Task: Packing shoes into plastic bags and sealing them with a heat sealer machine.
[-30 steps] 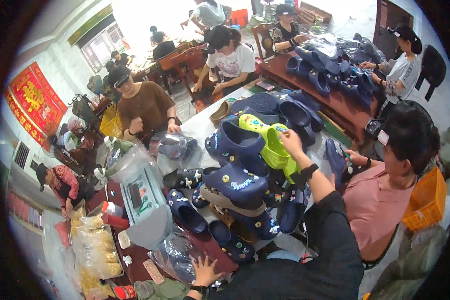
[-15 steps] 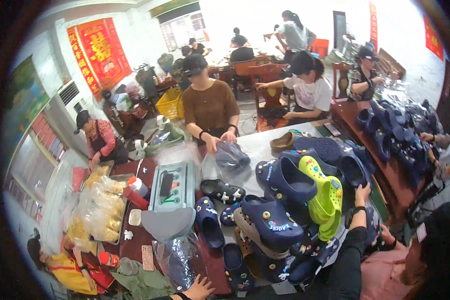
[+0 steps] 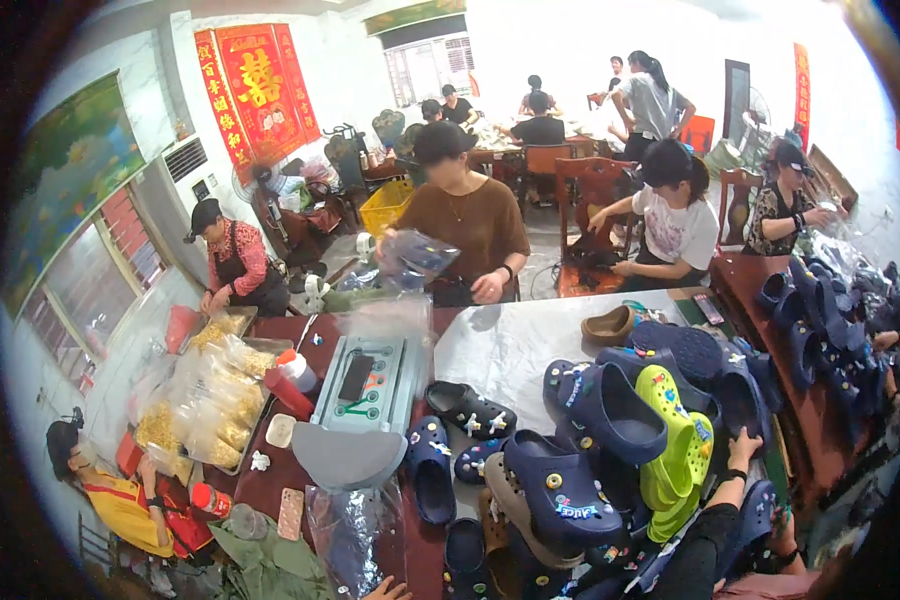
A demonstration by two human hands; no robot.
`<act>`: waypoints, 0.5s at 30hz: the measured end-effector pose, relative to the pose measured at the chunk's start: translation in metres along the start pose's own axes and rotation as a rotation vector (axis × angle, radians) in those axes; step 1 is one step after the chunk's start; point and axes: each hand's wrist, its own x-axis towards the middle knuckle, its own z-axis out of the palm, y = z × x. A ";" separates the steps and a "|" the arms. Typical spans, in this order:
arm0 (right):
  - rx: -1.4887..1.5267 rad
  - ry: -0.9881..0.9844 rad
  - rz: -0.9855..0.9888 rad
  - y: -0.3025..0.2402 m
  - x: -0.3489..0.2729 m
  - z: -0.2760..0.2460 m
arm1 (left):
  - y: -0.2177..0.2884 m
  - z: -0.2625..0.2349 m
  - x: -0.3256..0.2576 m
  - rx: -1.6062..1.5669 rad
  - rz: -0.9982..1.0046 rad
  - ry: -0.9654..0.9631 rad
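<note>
My right hand (image 3: 744,447), at the end of a black sleeve with a dark wristband, grips the heel end of a navy clog (image 3: 738,405) at the right of the pile. At the lower edge, only the fingers of my left hand (image 3: 388,590) show; they are stretched out beside a clear plastic bag (image 3: 355,530) lying on the table. In front of me are heaped clogs with charms: a lime green pair (image 3: 675,455), a large navy clog (image 3: 558,488) with a grey-brown sole, and a black clog (image 3: 472,408).
A grey-green heat sealer (image 3: 365,385) stands left of the pile, near trays of bagged golden bits (image 3: 235,400). Across the table a person in brown (image 3: 470,225) holds a bagged item (image 3: 417,258). More navy clogs (image 3: 820,310) crowd the right table; another person's hand (image 3: 785,530) is close by.
My view has shifted, so the scene sits further right. My left hand has dropped toward the lower edge. The person in brown has lifted the bagged item off the table, leftward.
</note>
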 end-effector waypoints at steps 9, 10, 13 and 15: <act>-0.817 0.231 -0.385 -0.085 -0.081 0.018 | -0.001 0.014 -0.006 0.125 0.109 0.241; -0.850 0.279 -0.391 -0.100 -0.093 0.013 | -0.003 0.006 -0.005 0.136 0.125 0.224; -0.936 0.437 -0.593 -0.115 -0.108 -0.005 | -0.008 -0.004 -0.005 0.136 0.155 0.213; -0.976 0.496 -0.693 -0.132 -0.122 -0.018 | -0.009 -0.007 -0.006 0.160 0.162 0.262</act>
